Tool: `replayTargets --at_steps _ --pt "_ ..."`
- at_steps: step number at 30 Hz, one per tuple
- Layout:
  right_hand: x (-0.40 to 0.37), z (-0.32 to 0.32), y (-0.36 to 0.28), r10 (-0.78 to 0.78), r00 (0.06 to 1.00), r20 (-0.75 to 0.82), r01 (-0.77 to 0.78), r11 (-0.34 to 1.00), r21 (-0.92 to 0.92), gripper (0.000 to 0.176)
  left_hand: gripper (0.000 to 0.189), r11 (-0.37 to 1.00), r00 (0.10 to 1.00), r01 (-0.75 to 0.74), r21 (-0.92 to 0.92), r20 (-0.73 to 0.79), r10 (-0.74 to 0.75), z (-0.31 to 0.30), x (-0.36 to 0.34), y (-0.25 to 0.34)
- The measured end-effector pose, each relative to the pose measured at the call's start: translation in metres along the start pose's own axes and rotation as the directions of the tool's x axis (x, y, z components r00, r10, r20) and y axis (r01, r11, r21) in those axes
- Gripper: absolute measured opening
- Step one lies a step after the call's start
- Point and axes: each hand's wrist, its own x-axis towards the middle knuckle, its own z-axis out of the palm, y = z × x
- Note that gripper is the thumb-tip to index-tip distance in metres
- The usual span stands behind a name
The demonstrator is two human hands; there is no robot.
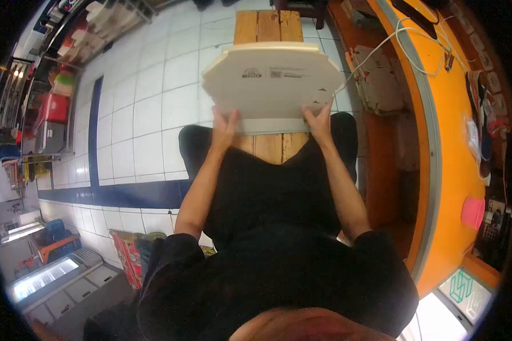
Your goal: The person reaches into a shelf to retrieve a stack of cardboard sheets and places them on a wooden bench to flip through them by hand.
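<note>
A pale, flat cardboard box with angled corners and small dark print on its face is held in front of me. A cream-coloured layer shows along its far edge. My left hand grips the near left corner, thumb on top and fingers tucked beneath. At the near right corner my right hand has hold of the same box in the same way. Beneath it runs a wooden slatted bench, between my knees, its middle part covered by the box.
To my right stands a long orange counter with a white cable and a pink cup on it. Flattened cardboard is stacked on the shelf below. Loaded shelves line the left, past the white tiled floor.
</note>
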Motion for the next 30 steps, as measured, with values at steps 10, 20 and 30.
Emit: replayTargets --at_steps 10,20,30 --pt "0.001 -0.012 0.041 0.135 0.989 0.06 -0.128 0.987 -0.098 0.08 0.076 0.979 0.991 0.132 0.155 -0.014 -0.131 0.0 -0.003 -0.014" --pt "0.011 -0.004 0.038 0.105 0.991 -0.088 -0.116 0.985 -0.126 0.092 0.058 0.986 0.989 0.147 0.075 -0.003 -0.147 0.002 0.003 -0.006" --pt "0.012 -0.018 0.073 0.083 0.995 -0.048 -0.092 0.972 -0.217 0.076 0.057 0.995 0.994 0.085 0.059 0.063 -0.088 0.006 0.004 -0.035"
